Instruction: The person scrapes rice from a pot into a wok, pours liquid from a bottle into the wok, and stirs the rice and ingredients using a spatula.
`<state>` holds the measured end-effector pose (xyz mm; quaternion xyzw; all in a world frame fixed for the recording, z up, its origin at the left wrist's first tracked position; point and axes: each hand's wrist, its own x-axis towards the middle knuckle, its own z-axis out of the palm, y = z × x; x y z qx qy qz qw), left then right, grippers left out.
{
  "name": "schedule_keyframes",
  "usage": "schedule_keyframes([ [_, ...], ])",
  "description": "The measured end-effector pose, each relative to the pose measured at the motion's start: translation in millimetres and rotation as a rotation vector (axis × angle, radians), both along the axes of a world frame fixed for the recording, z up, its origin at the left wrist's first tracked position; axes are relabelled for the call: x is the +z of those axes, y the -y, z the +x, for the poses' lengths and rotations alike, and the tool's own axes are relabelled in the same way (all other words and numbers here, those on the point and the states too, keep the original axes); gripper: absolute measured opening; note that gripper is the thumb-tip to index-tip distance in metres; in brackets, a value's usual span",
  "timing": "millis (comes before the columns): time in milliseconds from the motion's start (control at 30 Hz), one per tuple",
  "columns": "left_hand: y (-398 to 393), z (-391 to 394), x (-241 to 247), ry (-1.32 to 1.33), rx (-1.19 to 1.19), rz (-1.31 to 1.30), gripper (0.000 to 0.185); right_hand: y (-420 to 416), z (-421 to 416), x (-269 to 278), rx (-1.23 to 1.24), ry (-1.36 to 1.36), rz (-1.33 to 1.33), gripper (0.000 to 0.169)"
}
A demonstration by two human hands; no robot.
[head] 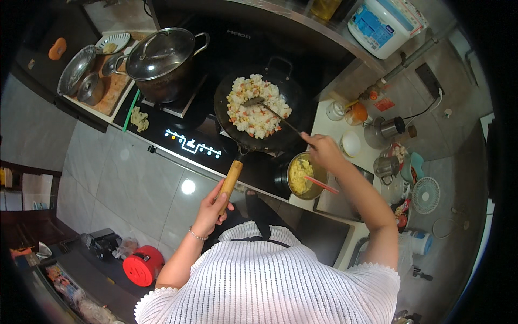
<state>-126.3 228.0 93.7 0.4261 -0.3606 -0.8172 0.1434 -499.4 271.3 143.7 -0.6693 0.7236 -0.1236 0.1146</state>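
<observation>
My left hand (211, 208) is closed around the wooden handle (231, 182) of a dark wok (226, 125) on the black cooktop (139, 152). In my right hand (322, 150) is the long thin handle of a metal spatula (282, 119). Its blade rests on the rice (259, 121) in the wok, which is mixed with diced orange and yellow pieces. Below my right hand, a metal bowl (323, 178) holds yellow scrambled egg (299, 174), with red chopsticks (321, 184) lying across its rim.
A lidded steel pot (162, 73) stands at the cooktop's left, near a green stick (131, 110) and a crumpled cloth (139, 120). Further left is a wooden board (115, 92) with metal bowls. Jars, a white bowl (350, 144) and a green basket (425, 195) stand on the right counter.
</observation>
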Motion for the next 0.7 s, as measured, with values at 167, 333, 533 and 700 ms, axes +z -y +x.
schedule_keyframes([
  [167,-1.7,2.6,-10.7,-0.012,0.048,-0.014,0.052,-24.8,2.2,50.1,-0.032,-0.001,0.136,0.05],
  [333,1.6,0.6,-3.4,-0.007,-0.009,0.006,0.053,-23.5,-3.7,9.4,-0.057,0.026,0.078,0.051],
  [533,1.7,2.8,-4.7,0.017,-0.005,-0.027,0.055,-52.7,3.5,88.5,-0.153,0.002,0.171,0.048],
  [700,6.1,-0.9,1.3,0.012,-0.062,-0.033,0.056,-28.9,-1.9,38.2,-0.091,0.067,0.111,0.048],
])
